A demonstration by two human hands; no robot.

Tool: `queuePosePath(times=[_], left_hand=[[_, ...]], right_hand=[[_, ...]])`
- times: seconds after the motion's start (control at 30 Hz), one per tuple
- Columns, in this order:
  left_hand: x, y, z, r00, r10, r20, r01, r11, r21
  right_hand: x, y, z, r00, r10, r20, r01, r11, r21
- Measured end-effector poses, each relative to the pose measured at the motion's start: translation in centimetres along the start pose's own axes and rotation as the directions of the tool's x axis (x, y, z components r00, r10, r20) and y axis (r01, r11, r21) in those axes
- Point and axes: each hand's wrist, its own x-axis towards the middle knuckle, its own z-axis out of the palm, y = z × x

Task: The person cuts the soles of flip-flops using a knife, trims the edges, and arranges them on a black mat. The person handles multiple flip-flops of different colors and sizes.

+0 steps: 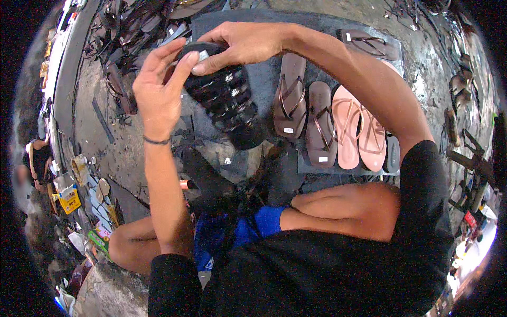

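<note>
A black strappy sandal (224, 98) with several glossy cross bands hangs in front of me, its far end between my hands. My right hand (248, 45) grips that far end, thumb on top and fingers beyond the edge. At the left edge of the same end, my left hand (162, 79) is closed, its thumb tip beside the right thumb. A small white sticker (203, 55) sits on the sole right by both thumbs. The left fingertips partly hide the sandal's edge.
Brown thong sandals (320, 124) and pink thong sandals (347, 127) lie in a row on a dark mat (253, 25) to the right. Another brown thong sandal (369, 45) lies farther back. Dark straps and scraps (121, 84) litter the floor on the left, near a yellow box (68, 199).
</note>
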Motion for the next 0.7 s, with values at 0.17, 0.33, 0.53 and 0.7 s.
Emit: queuePosePath(times=[0.17, 0.33, 0.53, 0.7], left_hand=[[-5.4, -4.1, 2.0, 0.931, -0.363, -0.037, 0.358, 0.929, -0.093], [-14.3, -7.4, 7.8, 0.754, -0.643, 0.136, 0.633, 0.654, -0.415], [-17.0, -10.8, 11.7, 0.645, -0.763, 0.044, 0.682, 0.549, -0.483], [-17.2, -11.9, 12.3, 0.661, -0.750, 0.014, 0.684, 0.594, -0.424]], right_hand=[[-0.2, 8.2, -0.4, 0.900, 0.120, -0.419, -0.070, 0.989, 0.132], [-1.7, 13.3, 0.1, 0.877, 0.314, -0.365, -0.352, 0.935, -0.042], [-3.8, 19.1, -0.5, 0.884, 0.330, -0.330, -0.387, 0.914, -0.121], [-3.4, 18.7, -0.6, 0.899, 0.268, -0.345, -0.373, 0.882, -0.288]])
